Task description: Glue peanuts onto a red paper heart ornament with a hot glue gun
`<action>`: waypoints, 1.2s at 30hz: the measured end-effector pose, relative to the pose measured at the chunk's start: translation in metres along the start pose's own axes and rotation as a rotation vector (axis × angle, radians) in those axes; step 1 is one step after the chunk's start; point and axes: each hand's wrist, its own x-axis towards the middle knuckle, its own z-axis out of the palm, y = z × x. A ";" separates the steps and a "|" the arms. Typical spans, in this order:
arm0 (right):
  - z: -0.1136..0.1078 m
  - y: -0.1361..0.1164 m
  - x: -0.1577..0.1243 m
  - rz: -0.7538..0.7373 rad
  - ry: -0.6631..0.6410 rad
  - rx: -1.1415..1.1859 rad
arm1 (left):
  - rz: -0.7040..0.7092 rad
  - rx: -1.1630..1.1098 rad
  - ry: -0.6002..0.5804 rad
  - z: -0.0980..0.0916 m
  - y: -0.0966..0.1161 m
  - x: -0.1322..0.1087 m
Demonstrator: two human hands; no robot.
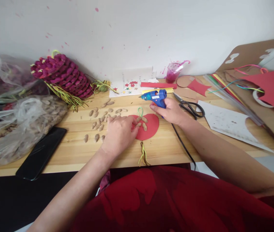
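Note:
A round red paper disc (pixel 151 125) lies on the wooden table, with several unshelled peanuts (pixel 145 126) on its upper middle. It has a green loop (pixel 140 111) at the top and a yellow-and-brown yarn tassel (pixel 142 155) below. My left hand (pixel 120 130) reaches over the disc's left edge, thumb and fingertips closed on a peanut (pixel 138 124) against the paper. In my right hand (pixel 172 111) is a blue hot glue gun (pixel 159 98), held just above and right of the disc, nozzle pointing left. Loose peanuts (pixel 101 119) are scattered left of the disc.
Black scissors (pixel 191 108) lie beyond my right wrist. At left are a bag of peanuts (pixel 52 109), a black phone (pixel 41 153) and stacked purple peanut discs (pixel 66 75). A cup of pink paint (pixel 173 72) stands by the wall; red paper scraps (pixel 269 87) lie right.

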 end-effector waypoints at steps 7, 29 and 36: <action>0.001 0.004 0.001 -0.007 0.010 0.018 | -0.032 -0.034 -0.006 -0.009 -0.004 -0.003; 0.000 0.009 0.003 -0.022 0.004 -0.038 | -0.032 -0.104 0.210 -0.052 -0.080 -0.099; 0.000 0.007 0.003 -0.008 0.006 -0.058 | 0.136 -0.225 0.175 -0.038 -0.070 -0.104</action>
